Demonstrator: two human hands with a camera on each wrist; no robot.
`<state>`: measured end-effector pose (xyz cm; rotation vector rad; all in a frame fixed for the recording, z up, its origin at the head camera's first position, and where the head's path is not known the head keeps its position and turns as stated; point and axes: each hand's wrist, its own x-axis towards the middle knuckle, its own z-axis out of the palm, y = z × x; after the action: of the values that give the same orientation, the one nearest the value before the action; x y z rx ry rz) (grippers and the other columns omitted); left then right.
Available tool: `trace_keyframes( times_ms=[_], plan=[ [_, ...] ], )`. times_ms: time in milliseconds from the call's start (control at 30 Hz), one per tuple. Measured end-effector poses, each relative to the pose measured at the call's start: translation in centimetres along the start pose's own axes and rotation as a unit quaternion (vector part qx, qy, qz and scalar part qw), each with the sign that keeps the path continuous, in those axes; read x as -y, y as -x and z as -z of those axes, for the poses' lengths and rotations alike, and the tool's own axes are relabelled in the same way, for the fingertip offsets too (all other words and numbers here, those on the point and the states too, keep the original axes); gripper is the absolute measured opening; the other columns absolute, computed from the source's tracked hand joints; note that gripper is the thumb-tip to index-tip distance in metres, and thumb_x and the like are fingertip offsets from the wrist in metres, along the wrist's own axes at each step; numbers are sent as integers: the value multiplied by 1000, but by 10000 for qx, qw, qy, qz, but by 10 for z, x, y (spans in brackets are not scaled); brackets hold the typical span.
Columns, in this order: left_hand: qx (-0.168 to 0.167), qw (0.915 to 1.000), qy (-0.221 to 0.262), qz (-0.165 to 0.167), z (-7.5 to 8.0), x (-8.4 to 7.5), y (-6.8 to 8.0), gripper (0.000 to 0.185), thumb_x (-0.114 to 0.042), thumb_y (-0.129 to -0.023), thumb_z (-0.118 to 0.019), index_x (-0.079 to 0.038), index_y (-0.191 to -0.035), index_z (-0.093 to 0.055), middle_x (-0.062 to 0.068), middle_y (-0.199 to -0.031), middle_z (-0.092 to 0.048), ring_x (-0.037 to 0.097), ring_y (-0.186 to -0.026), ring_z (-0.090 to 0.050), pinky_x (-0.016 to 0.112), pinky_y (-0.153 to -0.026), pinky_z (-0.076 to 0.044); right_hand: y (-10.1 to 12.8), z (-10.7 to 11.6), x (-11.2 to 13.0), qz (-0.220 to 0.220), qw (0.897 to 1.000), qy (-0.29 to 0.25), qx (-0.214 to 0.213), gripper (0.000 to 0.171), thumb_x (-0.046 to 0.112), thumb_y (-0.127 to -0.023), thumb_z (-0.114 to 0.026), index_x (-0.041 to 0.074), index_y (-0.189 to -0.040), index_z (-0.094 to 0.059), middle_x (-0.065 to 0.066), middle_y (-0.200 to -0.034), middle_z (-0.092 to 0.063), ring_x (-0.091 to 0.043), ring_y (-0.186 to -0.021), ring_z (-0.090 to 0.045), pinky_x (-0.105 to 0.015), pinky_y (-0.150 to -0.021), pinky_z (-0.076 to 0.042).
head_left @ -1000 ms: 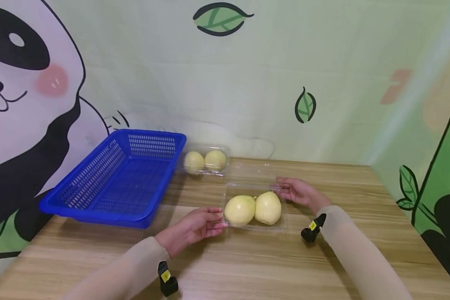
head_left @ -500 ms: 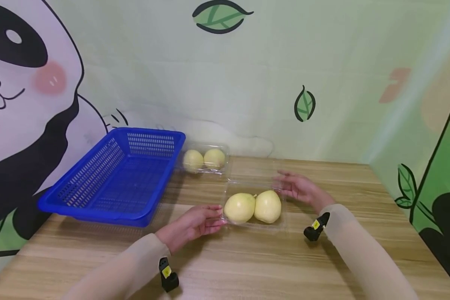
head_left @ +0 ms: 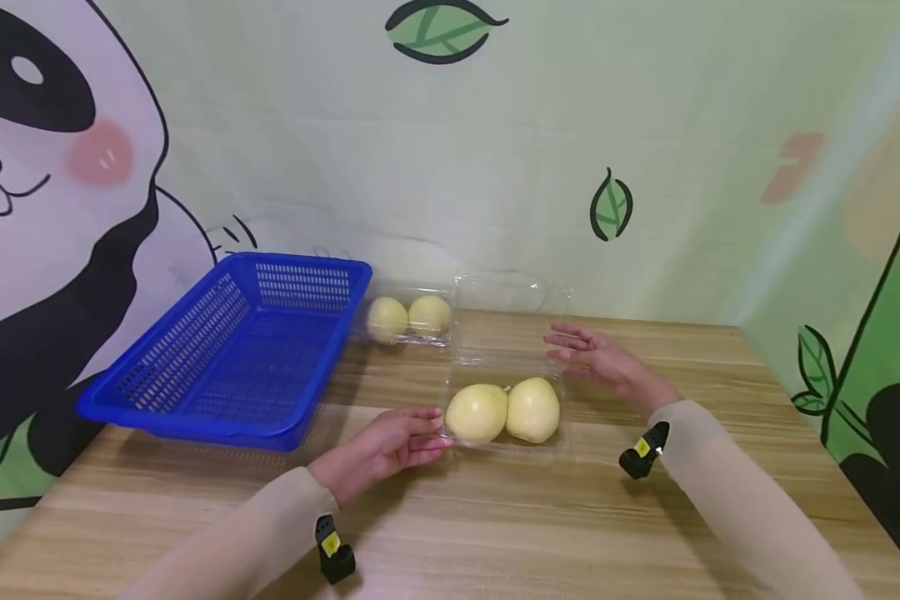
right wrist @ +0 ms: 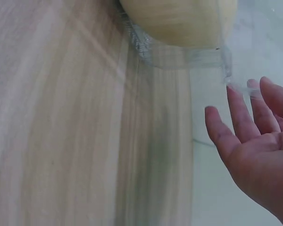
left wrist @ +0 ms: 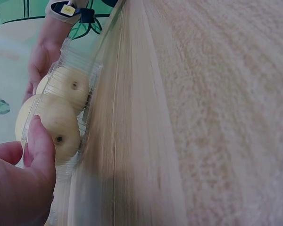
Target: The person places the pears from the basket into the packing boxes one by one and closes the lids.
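Two pale yellow pears (head_left: 477, 412) lie side by side in a clear plastic clamshell box (head_left: 510, 448) on the wooden table. My left hand (head_left: 386, 450) pinches the box's left rim between thumb and fingers, as the left wrist view shows beside the near pear (left wrist: 54, 127). The transparent lid (head_left: 506, 333) stands raised at the back of the box. At the lid's right edge is my right hand (head_left: 603, 362), its fingers spread and loosely extended. In the right wrist view the fingertips (right wrist: 233, 89) are right at the clear plastic edge.
A blue plastic basket (head_left: 300, 392) with slotted walls stands on the left of the table. Behind the box, beside the basket, another clear box (head_left: 438, 340) holds two pears (head_left: 429, 317). A printed cloth backdrop (head_left: 682, 208) rises behind the table.
The lid has risen from a low slant to nearly upright. My right hand has moved up and away from me along its edge. My left hand stays at the box's left rim.
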<state>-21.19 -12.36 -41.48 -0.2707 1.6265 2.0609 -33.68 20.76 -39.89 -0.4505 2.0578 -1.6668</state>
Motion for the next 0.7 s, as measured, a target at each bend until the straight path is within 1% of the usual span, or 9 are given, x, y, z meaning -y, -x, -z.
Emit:
trace_keyframes(
  times_ms=[33, 100, 167, 267, 333, 400, 500, 600, 700],
  plan=[
    [-1, 10000, 11, -3, 0, 0, 0, 39, 2, -103, -50, 9, -141, -45, -1, -78, -73, 7, -70, -73, 22, -74, -62, 2, -1, 2, 38, 9998, 173, -53, 63, 9, -107, -48, -1, -161, -19, -25, -166, -26, -23, -140, -55, -51, -121, -40],
    [-12, 10000, 14, -2, 0, 1, -1, 39, 2, -103, -50, 9, -141, -45, 0, -77, -73, 7, -70, -73, 22, -74, -62, 5, -3, 6, 84, 9989, 421, -185, 61, 5, -105, -50, -2, -159, -24, -25, -164, -32, -35, -146, -46, -52, -122, -38],
    [0, 10000, -1, -4, 1, 1, -1, 40, 2, -103, -50, 9, -142, -45, 0, -77, -73, 7, -70, -73, 23, -74, -63, 8, -6, 9, 189, 9970, 684, -295, 59, 3, -103, -51, -5, -157, -28, -26, -162, -36, -43, -148, -41, -47, -120, -42],
    [53, 10000, -7, -9, 1, 1, -2, 42, 1, -103, -49, 9, -144, -43, 0, -78, -74, 7, -71, -73, 23, -76, -63, 12, -9, 12, 367, 9930, 1032, -442, 56, 1, -101, -53, -7, -153, -33, -28, -158, -42, -46, -146, -41, -33, -113, -49],
    [94, 10000, 2, -23, 1, 1, -2, 43, 1, -104, -49, 9, -145, -42, 0, -79, -74, 7, -72, -73, 24, -77, -63, 14, -10, 13, 475, 9908, 1164, -502, 53, 2, -101, -54, -8, -151, -37, -29, -156, -45, -46, -145, -43, -24, -107, -50],
    [114, 9999, 28, -42, 1, 1, -2, 43, 1, -104, -49, 9, -145, -42, 0, -79, -75, 7, -73, -73, 24, -78, -63, 16, -10, 13, 609, 9887, 1271, -505, 51, 1, -101, -54, -10, -148, -39, -30, -154, -46, -47, -144, -44, -21, -104, -51],
    [129, 9999, 67, -65, 1, 1, -2, 43, 1, -104, -49, 10, -145, -41, 0, -79, -75, 7, -73, -73, 25, -78, -63, 19, -12, 14, 782, 9859, 1410, -458, 49, -2, -100, -54, -11, -146, -41, -32, -151, -48, -49, -143, -45, -24, -104, -53],
    [144, 9998, 125, -80, 1, 2, -1, 42, 2, -104, -48, 10, -145, -41, 0, -79, -74, 7, -73, -72, 24, -77, -63, 24, -14, 15, 949, 9795, 1726, -412, 46, -6, -98, -54, -11, -142, -45, -33, -149, -49, -50, -142, -46, -32, -107, -54],
    [141, 9997, 199, -97, 1, 3, -1, 42, 2, -104, -47, 10, -144, -42, 0, -79, -74, 7, -73, -72, 23, -76, -63, 31, -18, 17, 1081, 9697, 2144, -443, 42, -7, -96, -54, -12, -137, -48, -35, -144, -53, -53, -137, -49, -43, -106, -54]
  ],
)
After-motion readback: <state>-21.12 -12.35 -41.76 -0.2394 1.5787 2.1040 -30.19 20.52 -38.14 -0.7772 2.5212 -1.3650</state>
